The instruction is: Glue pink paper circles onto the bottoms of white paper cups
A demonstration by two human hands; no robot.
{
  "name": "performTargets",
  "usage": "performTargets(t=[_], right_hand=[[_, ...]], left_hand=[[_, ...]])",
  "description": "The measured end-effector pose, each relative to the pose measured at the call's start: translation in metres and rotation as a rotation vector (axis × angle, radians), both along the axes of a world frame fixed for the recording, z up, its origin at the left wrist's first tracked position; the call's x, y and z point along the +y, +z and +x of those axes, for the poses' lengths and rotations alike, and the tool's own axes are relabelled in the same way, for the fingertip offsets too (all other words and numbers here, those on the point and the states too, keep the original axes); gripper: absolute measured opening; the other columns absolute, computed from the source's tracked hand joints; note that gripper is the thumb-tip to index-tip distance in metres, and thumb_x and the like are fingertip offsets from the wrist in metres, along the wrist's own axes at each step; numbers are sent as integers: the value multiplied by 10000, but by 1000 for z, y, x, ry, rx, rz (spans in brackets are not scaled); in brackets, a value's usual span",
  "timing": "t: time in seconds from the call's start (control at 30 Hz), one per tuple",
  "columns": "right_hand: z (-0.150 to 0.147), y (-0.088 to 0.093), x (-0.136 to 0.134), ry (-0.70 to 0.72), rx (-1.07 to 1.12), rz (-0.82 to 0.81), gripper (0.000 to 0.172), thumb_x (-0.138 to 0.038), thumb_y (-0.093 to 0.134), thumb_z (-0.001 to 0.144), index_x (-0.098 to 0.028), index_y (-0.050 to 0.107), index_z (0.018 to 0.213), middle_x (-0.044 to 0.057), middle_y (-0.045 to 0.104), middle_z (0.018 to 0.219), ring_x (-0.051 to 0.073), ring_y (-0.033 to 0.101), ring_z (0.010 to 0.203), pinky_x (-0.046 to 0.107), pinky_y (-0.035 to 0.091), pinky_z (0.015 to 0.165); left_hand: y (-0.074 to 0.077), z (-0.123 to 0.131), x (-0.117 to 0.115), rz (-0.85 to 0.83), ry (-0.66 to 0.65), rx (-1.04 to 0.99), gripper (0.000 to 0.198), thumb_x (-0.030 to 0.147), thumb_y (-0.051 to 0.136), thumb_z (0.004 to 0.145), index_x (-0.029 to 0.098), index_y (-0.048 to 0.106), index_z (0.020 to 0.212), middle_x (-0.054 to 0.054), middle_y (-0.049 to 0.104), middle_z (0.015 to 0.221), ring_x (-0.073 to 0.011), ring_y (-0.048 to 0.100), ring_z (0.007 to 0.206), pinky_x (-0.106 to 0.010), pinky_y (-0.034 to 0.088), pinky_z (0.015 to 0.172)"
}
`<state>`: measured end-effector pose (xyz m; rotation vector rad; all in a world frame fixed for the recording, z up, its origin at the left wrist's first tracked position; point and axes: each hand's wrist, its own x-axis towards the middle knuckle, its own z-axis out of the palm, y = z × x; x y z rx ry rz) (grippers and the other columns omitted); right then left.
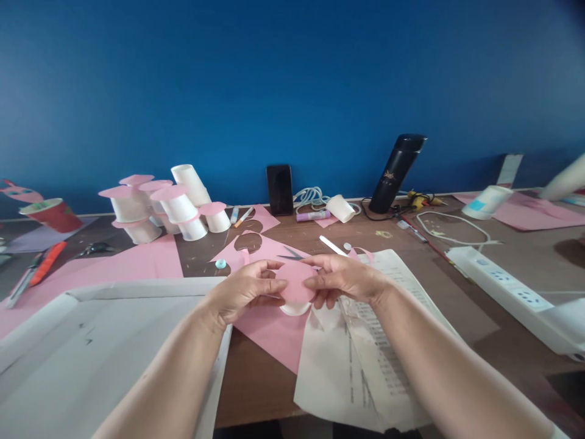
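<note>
Between my two hands is a pink paper circle (295,281), pinched at its edges. My left hand (258,282) grips its left side, thumb on top. On the right side my right hand (336,279) does the same. Just under the circle shows the white edge of a paper cup (295,310); most of it is hidden. Behind my fingers lie scissors (292,254) with their blades showing. Pink paper with a round hole (269,247) spreads beneath and beyond my hands, and printed sheets (329,372) lie under my right forearm.
Paper cups topped with pink discs (178,210) stand stacked at back left. A phone (280,190) and a black flask (397,174) lean on the blue wall. A power strip (507,292) lies right, a white box lid (137,347) left, and an orange cutter (47,263) far left.
</note>
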<state>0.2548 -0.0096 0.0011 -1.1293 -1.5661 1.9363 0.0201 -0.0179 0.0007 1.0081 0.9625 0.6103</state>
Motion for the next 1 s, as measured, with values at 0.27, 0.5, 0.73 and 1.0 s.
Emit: performTargets(t=[0.27, 0.5, 0.73, 1.0], right_hand=[[3, 0, 1, -19, -112, 118, 783, -449, 720, 759, -193, 370, 1411, 59, 694, 860, 138, 655, 647, 210, 511, 515], [4, 8, -4, -42, -247, 663, 636, -466, 670, 796, -336, 449, 1378, 58, 519, 1340, 228, 525, 1157, 369, 470, 949], [2, 12, -10, -35, -356, 762, 531, -540, 606, 817, -367, 529, 1313, 43, 438, 1420, 282, 421, 1290, 427, 408, 1024], [5, 11, -12, -42, -438, 742, 490, -574, 575, 823, -395, 558, 1278, 23, 361, 1487, 313, 372, 1331, 459, 384, 1037]], left_hand=[[1, 0, -2, 39, 12, 22, 657, 297, 760, 705, 207, 485, 1294, -47, 552, 957, -184, 598, 886, -382, 487, 861], [8, -2, -4, 427, 15, 208, 655, 347, 738, 719, 312, 507, 1331, -75, 583, 1175, -247, 530, 1078, -374, 399, 936], [6, -1, -2, 578, -59, 270, 437, 376, 652, 795, 296, 609, 1223, -49, 531, 1361, -274, 472, 1238, -393, 375, 1006], [7, -1, -3, 602, -60, 292, 405, 397, 663, 780, 300, 645, 1173, -56, 566, 1321, -292, 468, 1236, -430, 367, 1008]])
